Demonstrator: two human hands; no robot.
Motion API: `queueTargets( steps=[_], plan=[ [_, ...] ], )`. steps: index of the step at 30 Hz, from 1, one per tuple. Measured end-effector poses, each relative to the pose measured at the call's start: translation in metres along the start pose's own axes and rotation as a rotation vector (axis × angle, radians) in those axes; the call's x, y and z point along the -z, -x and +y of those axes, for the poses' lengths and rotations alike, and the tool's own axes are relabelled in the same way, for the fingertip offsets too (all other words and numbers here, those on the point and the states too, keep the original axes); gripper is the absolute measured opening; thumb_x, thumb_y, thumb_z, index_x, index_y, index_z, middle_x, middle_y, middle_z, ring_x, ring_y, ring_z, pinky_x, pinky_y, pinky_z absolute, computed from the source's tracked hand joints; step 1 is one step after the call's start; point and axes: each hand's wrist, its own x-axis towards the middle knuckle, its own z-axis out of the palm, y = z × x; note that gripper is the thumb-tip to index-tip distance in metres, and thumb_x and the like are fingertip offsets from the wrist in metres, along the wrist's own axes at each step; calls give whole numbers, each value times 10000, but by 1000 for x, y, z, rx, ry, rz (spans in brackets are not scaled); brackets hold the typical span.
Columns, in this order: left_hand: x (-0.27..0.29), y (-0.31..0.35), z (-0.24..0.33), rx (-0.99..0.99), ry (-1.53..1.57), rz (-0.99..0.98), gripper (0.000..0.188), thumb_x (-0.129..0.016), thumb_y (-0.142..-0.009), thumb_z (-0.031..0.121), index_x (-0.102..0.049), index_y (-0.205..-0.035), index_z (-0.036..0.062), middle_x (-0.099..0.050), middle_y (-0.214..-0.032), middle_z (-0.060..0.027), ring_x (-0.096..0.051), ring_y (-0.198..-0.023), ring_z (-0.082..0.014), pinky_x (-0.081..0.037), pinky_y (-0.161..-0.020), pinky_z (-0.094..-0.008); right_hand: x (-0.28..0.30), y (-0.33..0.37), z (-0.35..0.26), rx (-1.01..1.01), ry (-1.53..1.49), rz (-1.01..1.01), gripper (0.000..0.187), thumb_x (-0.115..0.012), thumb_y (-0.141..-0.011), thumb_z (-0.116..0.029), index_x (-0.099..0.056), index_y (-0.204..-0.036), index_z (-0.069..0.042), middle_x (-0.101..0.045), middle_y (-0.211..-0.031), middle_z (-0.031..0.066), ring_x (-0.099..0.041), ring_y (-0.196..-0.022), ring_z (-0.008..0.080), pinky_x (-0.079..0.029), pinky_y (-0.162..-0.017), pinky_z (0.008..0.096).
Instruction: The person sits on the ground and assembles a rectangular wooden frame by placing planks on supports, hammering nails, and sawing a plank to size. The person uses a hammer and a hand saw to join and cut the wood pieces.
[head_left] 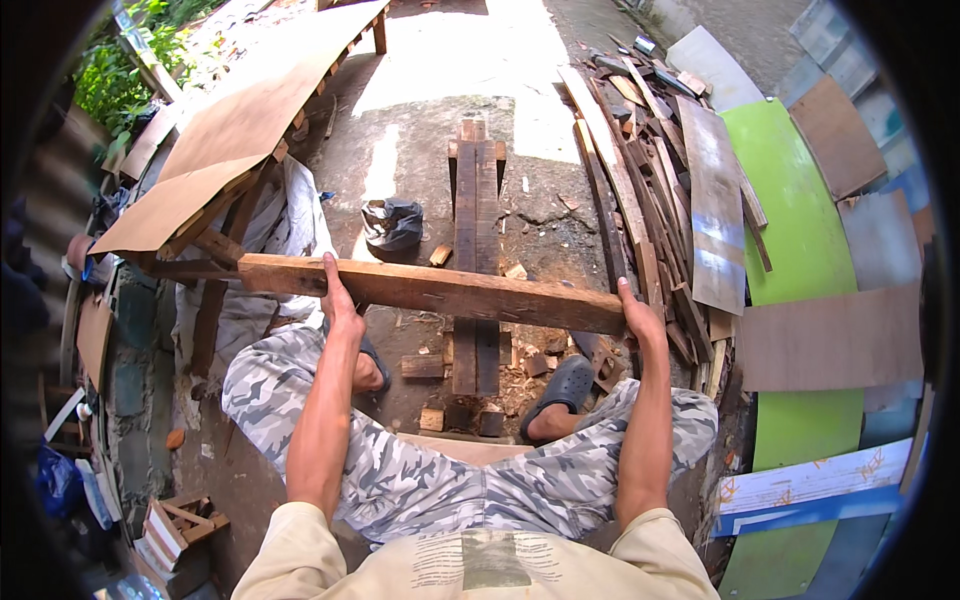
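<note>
Plank (430,291) is showing brown, near trousers (420,490) are showing grey-and-white camouflage, near shirt (400,572) is looking cream, right panel (795,200) is looking lime, bag (392,226) is looking black

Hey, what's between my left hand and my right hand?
In the head view, the plank bridges the stretch between left hand and right hand, crossing over two dark beams.

The plank (420,288) spans crosswise over two parallel beams (465,220), between the left hand (343,312) and the right hand (641,318) (whether plank and beams touch is hard to tell from above). Beyond the plank, left of the beams, sits a plastic bag (392,230); offcuts (422,366) lie nearer, on the floor (420,130). Farther left, a plywood sheet (240,110) covers a table (208,325). Right lies a lumber pile (640,195), with panels (790,200) past it.
</note>
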Motion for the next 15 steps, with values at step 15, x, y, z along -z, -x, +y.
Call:
queueTargets(
  steps=[15],
  plan=[
    [-4,12,-17,-47,-162,18,1035,-680,-853,704,-510,-1348,-189,-559,-1388,-199,-552,-1205,-231,-408,-1066,-364,-30,-71,46,-68,130,13,838,-239,-1019,-604,-689,-1140,93,-719,-974,289,-743,-727,358,-566,-794,455]
  ],
)
